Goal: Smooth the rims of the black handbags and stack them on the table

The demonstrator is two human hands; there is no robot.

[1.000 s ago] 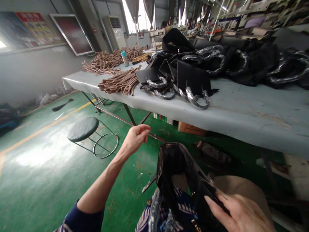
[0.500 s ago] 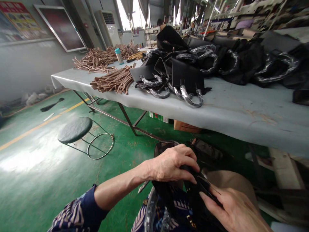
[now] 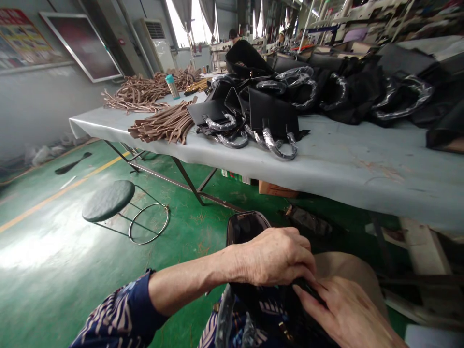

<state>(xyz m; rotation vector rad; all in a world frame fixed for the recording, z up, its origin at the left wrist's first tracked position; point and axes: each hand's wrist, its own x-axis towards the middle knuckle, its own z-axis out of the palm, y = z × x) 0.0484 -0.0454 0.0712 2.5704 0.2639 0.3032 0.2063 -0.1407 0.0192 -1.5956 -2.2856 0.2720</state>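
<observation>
A black leather bag (image 3: 245, 227) rests on my lap at the bottom centre, its opening facing up. My left hand (image 3: 277, 256) curls over the bag's upper edge, fingers closed on it. Just right of it, my right hand (image 3: 348, 316) presses against the bag's side, fingers laid along the black leather and meeting the left fingertips. Plastic-wrapped handles (image 3: 224, 314) of the bag hang below my left wrist. The lower part of the bag is hidden by my hands.
A long grey-covered table (image 3: 362, 164) runs ahead, carrying a pile of black bags (image 3: 271, 108) with wrapped handles, brown leather straps (image 3: 163, 124) and a teal bottle (image 3: 170, 86). A round stool (image 3: 108, 199) stands on the green floor at left. Cardboard boxes (image 3: 277, 189) sit under the table.
My left hand came down from mid-air onto the bag's top edge and closed on it. The right hand stayed on the bag's side. The view drifted slightly right.
</observation>
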